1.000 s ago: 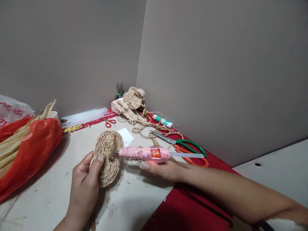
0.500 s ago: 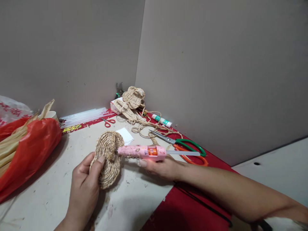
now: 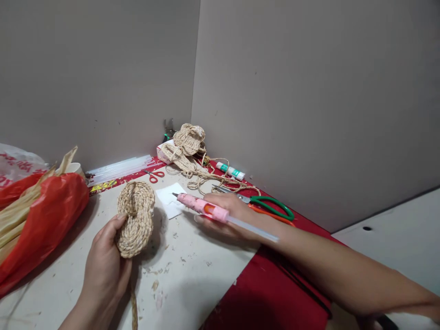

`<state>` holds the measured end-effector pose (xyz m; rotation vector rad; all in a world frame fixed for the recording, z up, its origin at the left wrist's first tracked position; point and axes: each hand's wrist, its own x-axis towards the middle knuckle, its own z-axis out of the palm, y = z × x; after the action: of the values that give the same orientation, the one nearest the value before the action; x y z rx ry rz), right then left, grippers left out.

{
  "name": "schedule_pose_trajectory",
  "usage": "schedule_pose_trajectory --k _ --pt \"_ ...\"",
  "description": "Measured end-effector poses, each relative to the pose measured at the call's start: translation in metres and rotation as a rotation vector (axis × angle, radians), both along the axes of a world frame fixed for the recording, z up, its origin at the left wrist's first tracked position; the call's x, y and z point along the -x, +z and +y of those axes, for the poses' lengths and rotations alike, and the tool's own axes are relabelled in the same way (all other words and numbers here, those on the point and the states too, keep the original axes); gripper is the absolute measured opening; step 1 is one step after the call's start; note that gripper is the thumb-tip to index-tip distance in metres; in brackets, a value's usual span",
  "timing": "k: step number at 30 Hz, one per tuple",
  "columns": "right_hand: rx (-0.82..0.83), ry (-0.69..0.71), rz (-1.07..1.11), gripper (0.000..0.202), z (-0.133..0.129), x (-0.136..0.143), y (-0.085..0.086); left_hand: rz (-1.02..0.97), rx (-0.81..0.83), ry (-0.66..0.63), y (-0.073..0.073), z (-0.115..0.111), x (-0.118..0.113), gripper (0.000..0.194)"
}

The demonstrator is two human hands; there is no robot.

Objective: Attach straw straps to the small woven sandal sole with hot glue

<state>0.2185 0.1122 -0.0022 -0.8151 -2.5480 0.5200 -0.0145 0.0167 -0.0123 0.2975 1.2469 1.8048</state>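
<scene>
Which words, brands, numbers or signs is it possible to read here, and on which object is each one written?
None can be read with certainty.
White plastic bag: red characters, too blurred and creased to quote.
White and green tube: any print too small.
Pink glue gun: no readable marking.

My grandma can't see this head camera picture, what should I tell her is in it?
A left hand holds a woven straw piece while the right hand holds a pink glue gun, with scissors and braided cord behind.
</scene>
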Motion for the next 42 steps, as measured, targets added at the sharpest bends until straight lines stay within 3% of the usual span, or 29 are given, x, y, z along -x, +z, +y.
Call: schedule_pose_trajectory --k 2,6,13,18,21,25,28,32,37,42 --pt "-0.074 -0.076 -0.118 0.031 0.006 0.000 -0.005 -0.006 0.011 0.023 0.003 0.001 0.000 0.007" --pt "-0.085 -0.083 -0.272 0.029 0.017 0.000 -0.010 -0.005 0.010 0.017 0.010 0.002 -0.003 0.010" --pt "0.042 0.047 -0.346 0.039 0.016 -0.009 0.009 0.053 -0.016 -0.043 0.015 -0.002 -0.003 0.014" --pt "0.140 0.049 0.029 0.025 0.005 -0.005 0.031 0.133 -0.091 -0.080 0.013 -0.005 -0.002 0.020" --pt "0.229 0.067 0.276 0.019 -0.004 0.011 0.045 0.166 -0.115 -0.118 0.014 -0.007 -0.005 0.021" --pt "0.316 0.089 0.415 0.015 -0.008 0.041 0.054 0.205 -0.119 -0.129 0.016 -0.009 -0.009 0.023" --pt "0.571 0.067 0.395 0.019 -0.007 0.062 0.050 0.211 -0.119 -0.130 0.015 -0.010 -0.008 0.024" --pt "0.905 0.141 0.351 0.028 -0.008 0.077 0.035 0.209 -0.112 -0.152 0.012 -0.010 -0.007 0.030" --pt "1.038 0.155 0.407 0.030 -0.007 0.078 0.024 0.237 -0.093 -0.167 0.012 -0.010 -0.006 0.026" --pt "1.080 0.175 0.410 0.028 -0.003 0.073 0.025 0.276 -0.042 -0.202 0.011 -0.008 -0.007 0.025"
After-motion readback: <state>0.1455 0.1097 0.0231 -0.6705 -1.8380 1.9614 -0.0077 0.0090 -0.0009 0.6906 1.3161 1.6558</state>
